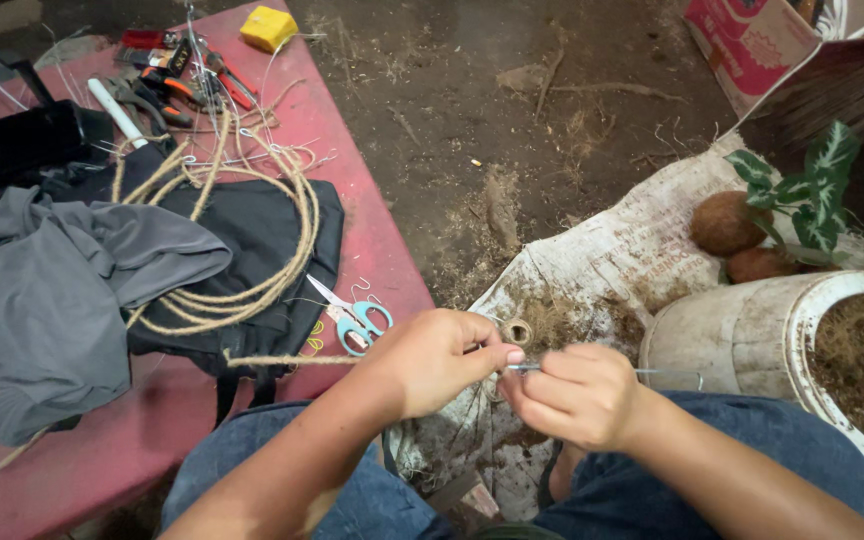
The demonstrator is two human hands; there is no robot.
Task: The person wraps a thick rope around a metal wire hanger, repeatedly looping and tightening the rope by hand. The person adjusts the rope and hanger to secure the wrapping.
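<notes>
Your left hand (430,360) pinches a strand of coarse brown jute rope (282,360), fingers closed on it just above your knees. The rope runs left to a loose coil on the red table (372,230). Your right hand (577,395), touching the left, is clamped on a thin grey metal wire (667,373). Blue-handled scissors (352,315) lie nearby.
</notes>
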